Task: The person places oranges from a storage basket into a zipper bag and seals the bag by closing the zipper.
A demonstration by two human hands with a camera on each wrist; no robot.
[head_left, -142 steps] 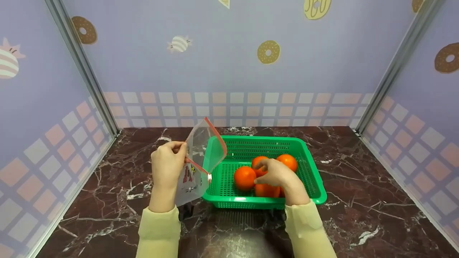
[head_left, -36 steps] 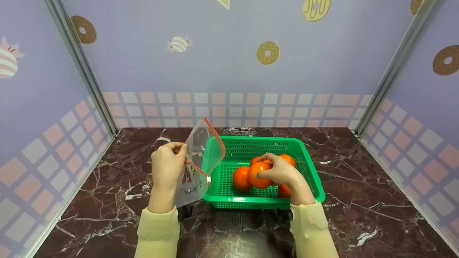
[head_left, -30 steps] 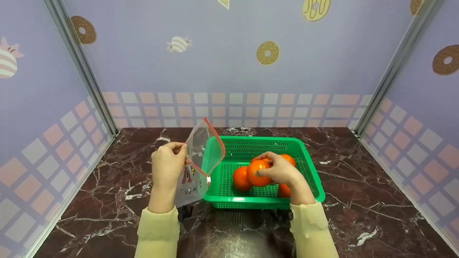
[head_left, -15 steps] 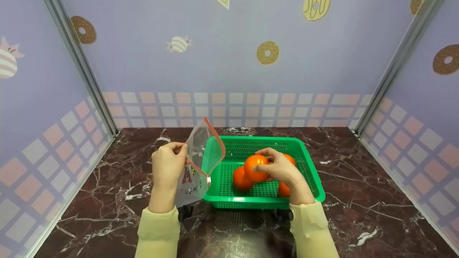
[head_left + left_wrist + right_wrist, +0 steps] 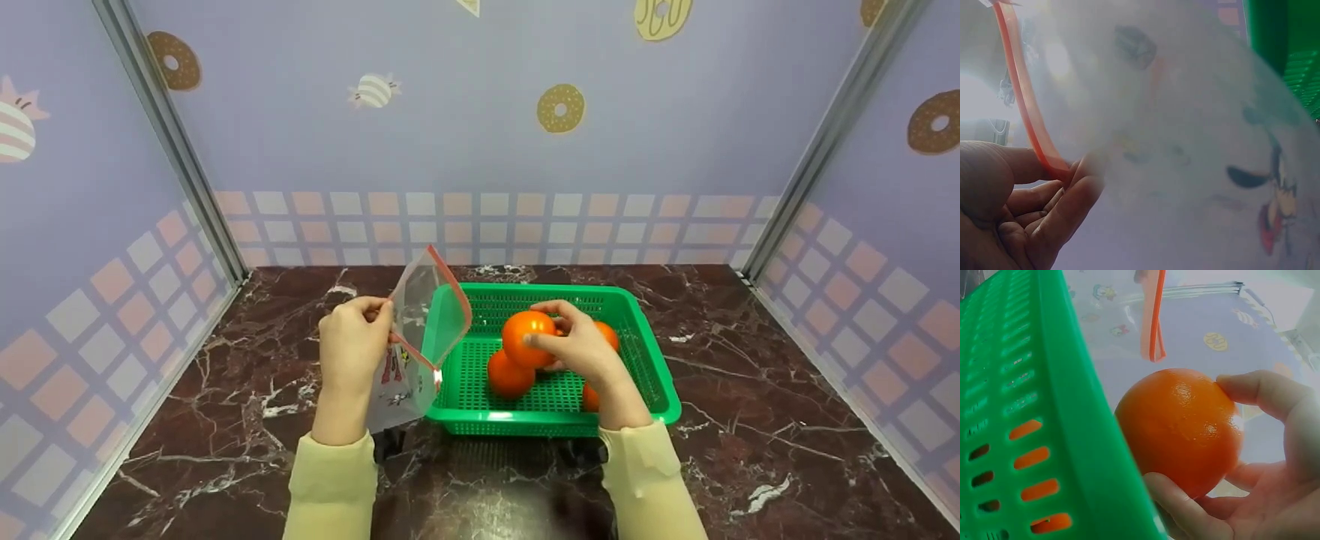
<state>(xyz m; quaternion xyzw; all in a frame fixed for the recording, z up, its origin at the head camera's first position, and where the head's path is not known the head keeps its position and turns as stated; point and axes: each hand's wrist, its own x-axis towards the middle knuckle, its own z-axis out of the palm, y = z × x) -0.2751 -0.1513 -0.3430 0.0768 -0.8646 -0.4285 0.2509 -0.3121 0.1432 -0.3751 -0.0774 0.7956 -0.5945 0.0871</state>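
Gaping to the left of, and apart from, the orange (image 5: 524, 331) gripped by the right hand (image 5: 589, 348), the bag (image 5: 412, 346) is pinched by the left hand (image 5: 351, 341).

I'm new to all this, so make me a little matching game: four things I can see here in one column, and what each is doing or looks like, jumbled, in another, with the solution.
Things
1. Left hand
2. Right hand
3. Zip bag
4. Plastic basket

Descriptions
A. Green, with perforated walls
B. Gripping an orange
C. See-through, with a reddish strip along its mouth
D. Pinching a bag's edge

Pairs: 1-D, 2-B, 3-C, 4-A
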